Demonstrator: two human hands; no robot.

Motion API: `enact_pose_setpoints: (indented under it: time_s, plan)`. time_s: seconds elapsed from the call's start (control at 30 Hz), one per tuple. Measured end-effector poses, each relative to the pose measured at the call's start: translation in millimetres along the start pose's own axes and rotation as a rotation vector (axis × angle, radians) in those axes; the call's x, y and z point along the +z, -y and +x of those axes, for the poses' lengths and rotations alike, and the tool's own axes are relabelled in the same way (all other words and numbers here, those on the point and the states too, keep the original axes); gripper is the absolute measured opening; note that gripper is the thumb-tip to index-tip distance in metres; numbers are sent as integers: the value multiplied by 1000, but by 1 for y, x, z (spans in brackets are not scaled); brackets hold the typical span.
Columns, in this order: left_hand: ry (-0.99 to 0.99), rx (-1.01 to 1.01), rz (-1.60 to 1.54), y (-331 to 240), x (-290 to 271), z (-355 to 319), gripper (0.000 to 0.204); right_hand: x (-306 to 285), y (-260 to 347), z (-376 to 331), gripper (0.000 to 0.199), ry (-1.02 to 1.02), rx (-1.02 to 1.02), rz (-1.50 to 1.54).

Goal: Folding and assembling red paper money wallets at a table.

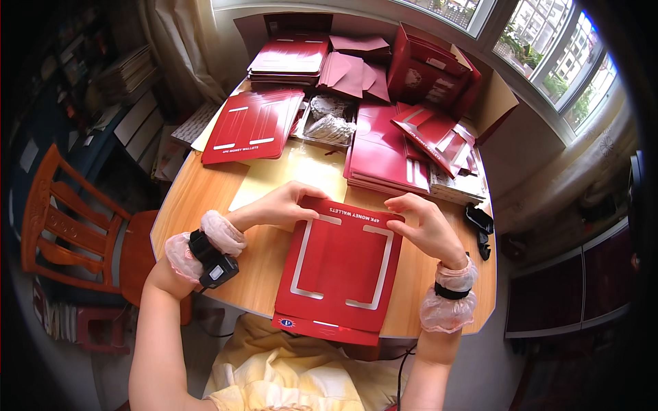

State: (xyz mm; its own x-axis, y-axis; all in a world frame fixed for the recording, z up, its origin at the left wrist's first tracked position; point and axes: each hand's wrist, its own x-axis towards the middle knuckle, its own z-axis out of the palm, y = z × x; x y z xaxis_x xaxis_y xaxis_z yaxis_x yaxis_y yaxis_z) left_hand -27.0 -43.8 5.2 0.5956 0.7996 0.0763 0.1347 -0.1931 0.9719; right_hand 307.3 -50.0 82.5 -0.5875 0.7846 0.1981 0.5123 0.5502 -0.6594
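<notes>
Flat red card sheet (339, 270) with white slot outlines (unfolded) on the wooden table (205, 198), near edge overhanging, left hand (277, 205) and right hand (428, 226) pinching its 2 far corners, red stacks (253, 127) beyond the sheet, window (548, 48) behind

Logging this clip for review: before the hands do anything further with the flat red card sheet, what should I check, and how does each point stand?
1. Left hand on the flat red card sheet: ok, fingers grip its far left corner.
2. Right hand on the sheet: ok, fingers pinch the far right corner.
3. Sheet supported: ok, it lies on the wooden table, its near edge overhanging toward the lap.
4. Room beyond the sheet: ok, a pale yellow mat lies there bare.
5. Stack of red sheets apart from the hands: ok.
6. Black device near the right wrist: cannot tell if it touches.
</notes>
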Motion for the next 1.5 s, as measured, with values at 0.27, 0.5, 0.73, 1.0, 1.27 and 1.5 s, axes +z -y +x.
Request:
enact_pose_setpoints:
  time_s: [0.27,0.5,0.73,1.0,1.27,1.5]
  plan:
    - [-7,15,32,-2,-1,1,41,7,10,-4,30,13,60,-205]
    - [-2,12,10,-4,-2,1,38,10,8,-2,27,-57,59,-171]
    - [19,-34,-215,1,-7,1,35,7,-1,0,30,-50,190,-55]
    - [-5,-135,-255,-1,-8,-2,35,13,-13,0,29,-116,200,168]
    - [-3,-174,-250,-9,-11,-4,34,11,-16,-1,26,-74,234,308]
    - [-26,-209,-221,-10,0,-1,35,14,-17,5,22,22,283,386]
